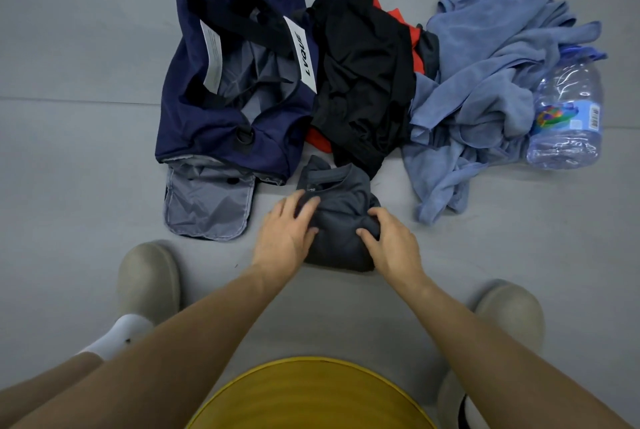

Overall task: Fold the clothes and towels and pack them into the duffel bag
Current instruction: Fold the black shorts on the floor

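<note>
Head camera, looking down at a pale grey floor (86, 48) where a person crouches over a spread of laundry.

Largest is one navy duffel bag (207, 138), lying at upper left with its mouth gaping and its grey lining showing. One white label (301, 54) on it reads LVQUE, and one grey flap (207, 200) folds out onto the floor at its near end.

At upper right sprawls one heap of light blue towels (485, 82), unfolded and tangled; how many towels make up the heap cannot be told.

Between bag and towels sits one crumpled black garment (363, 65), touching both. One orange-red garment (414, 44) peeks out from under it.

One clear plastic water bottle (568, 117) with a blue label lies on its side at the far right, partly under the towels.

Two beige shoes show: the left shoe (149, 276) and the right shoe (509, 314), well apart.

One dark grey shirt (343, 214), folded into a compact bundle, lies on the floor just in front of the black garment and beside the bag's flap, not in the bag.

Two bare hands are on it. The left hand (287, 231) presses its left side with spread, nearly straight fingers. The right hand (391, 245) grips its right edge, fingers curled round the fabric, thumb on top.
</note>
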Motion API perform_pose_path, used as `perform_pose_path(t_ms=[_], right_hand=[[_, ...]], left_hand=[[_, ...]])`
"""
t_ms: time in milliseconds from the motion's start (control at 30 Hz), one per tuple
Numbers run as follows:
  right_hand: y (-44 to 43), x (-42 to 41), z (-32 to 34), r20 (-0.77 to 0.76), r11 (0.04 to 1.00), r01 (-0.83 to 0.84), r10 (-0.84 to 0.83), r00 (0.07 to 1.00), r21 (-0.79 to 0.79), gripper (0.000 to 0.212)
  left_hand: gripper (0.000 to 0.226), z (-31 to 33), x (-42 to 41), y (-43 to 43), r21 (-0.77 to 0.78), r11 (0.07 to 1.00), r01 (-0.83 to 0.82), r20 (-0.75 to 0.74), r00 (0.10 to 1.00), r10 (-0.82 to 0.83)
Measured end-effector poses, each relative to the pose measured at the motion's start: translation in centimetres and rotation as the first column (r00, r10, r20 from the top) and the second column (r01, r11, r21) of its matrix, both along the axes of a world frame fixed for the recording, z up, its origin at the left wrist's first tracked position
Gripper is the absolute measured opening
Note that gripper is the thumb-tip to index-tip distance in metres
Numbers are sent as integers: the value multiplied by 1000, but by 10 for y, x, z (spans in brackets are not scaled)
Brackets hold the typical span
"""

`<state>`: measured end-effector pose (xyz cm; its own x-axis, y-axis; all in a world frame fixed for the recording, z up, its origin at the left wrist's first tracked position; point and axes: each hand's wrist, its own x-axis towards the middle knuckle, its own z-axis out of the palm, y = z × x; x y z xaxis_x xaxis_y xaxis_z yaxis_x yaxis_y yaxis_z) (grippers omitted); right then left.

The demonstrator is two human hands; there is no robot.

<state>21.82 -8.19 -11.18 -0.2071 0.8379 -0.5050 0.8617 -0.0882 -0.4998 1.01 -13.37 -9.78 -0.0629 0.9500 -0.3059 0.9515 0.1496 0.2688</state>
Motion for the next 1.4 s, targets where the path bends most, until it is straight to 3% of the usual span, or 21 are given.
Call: perform_pose_path(t_ms=[100, 200, 267, 433, 667, 867, 967, 1100, 1200, 1300, 1400], right_hand=[[-6, -2, -2, 35, 941, -105, 99, 994, 321, 35], [-28, 4, -5, 105, 780, -369, 369, 923, 506, 31], [-41, 11, -12, 156, 731, -492, 480, 863, 473, 46], [-40, 22, -29, 250, 779, -589, 539, 804, 215, 101], [-29, 13, -41, 285, 808, -587, 550, 785, 55, 121], [-31, 10, -46, 263, 821, -550, 503, 823, 151, 102], [-28, 7, -39, 241, 831, -538, 498, 833, 143, 90], [-13, 3, -19, 101, 882, -471, 470, 877, -18, 73], [-3, 2, -1, -15, 919, -378, 379, 925, -115, 60], [7, 7, 10, -118, 929, -261, 238, 964, -263, 39], [17, 6, 15, -131, 956, -170, 142, 981, -239, 36]], left_hand=[[59, -6, 11, -16, 154, 945, 287, -54, 958, -282], [63, -15, 12, -33, 87, 929, 359, -29, 933, -358], [65, -14, 11, -37, 8, 943, 333, -24, 943, -332], [83, -16, 15, -33, -124, 950, 286, 35, 958, -284], [93, -28, 17, -21, -228, 940, 254, -6, 965, -263], [101, -35, 12, -15, -293, 918, 267, -33, 957, -289], [91, -28, 14, -10, -320, 913, 252, -1, 964, -266], [58, -12, 10, -4, -212, 960, 180, 135, 979, -154], [38, 3, 0, 1, -261, 952, 162, 222, 970, -104], [29, 13, -11, 7, -323, 937, 132, 238, 970, -54], [27, 15, -20, 14, -277, 961, 14, 246, 968, 57]])
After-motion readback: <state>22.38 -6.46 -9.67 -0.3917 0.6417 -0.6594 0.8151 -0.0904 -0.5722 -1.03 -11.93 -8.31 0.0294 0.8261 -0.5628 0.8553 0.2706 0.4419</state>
